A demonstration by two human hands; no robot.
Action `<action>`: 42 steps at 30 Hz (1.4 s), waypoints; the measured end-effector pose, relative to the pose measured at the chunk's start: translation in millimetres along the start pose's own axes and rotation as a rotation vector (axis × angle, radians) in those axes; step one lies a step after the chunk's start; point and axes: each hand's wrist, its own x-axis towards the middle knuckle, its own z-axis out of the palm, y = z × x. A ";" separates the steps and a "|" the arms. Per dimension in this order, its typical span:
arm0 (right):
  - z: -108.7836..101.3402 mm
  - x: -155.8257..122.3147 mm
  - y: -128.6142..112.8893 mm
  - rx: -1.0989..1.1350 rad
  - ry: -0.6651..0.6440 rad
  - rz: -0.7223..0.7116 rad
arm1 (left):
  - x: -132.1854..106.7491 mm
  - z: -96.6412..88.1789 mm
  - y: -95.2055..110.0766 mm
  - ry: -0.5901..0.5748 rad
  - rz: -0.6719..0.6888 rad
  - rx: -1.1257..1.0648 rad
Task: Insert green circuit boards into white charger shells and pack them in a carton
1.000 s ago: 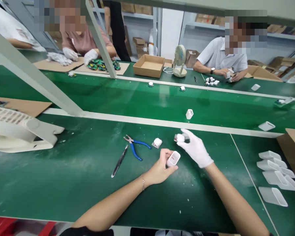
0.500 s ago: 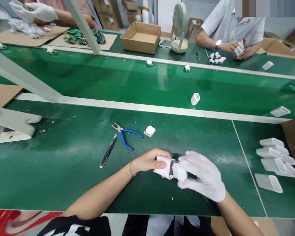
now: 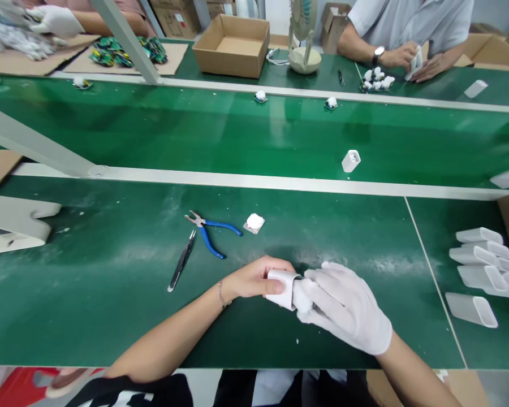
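My bare left hand [image 3: 261, 278] grips a white plastic casing [image 3: 282, 287], its open end facing right. My right hand [image 3: 350, 308], in a white glove, is closed on a piece with a white rounded lump [image 3: 302, 298] at the casing's mouth. Part of that piece appears to sit inside the opening; the gloved fingers hide the rest. Beyond my hands lies a small board with a white blob [image 3: 254, 222]. Left of it are blue-handled pliers [image 3: 207, 232] and black tweezers [image 3: 182, 263].
Several white casings [image 3: 470, 309] lie at the right. Past a pale rail [image 3: 254, 180], a green belt [image 3: 220, 135] carries an upright casing [image 3: 351, 161] and small white-topped boards. Across it, two people work near a cardboard box [image 3: 232, 48] and a fan [image 3: 304, 56].
My right hand has moved slightly left, bringing the white-lumped piece closer into the casing. The head view has shifted a little. The upright casing on the belt now appears farther right and higher.
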 end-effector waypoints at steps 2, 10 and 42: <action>1.1 3.5 0.2 0.122 -0.061 0.043 | 0.2 0.7 0.6 -0.009 0.011 0.010; 18.1 -1.4 2.4 1.331 -0.291 0.811 | 1.8 8.8 -4.3 -0.189 0.077 -0.184; 2.0 11.8 -22.3 0.314 -0.112 0.152 | 7.5 21.8 -23.3 -0.292 0.016 -0.713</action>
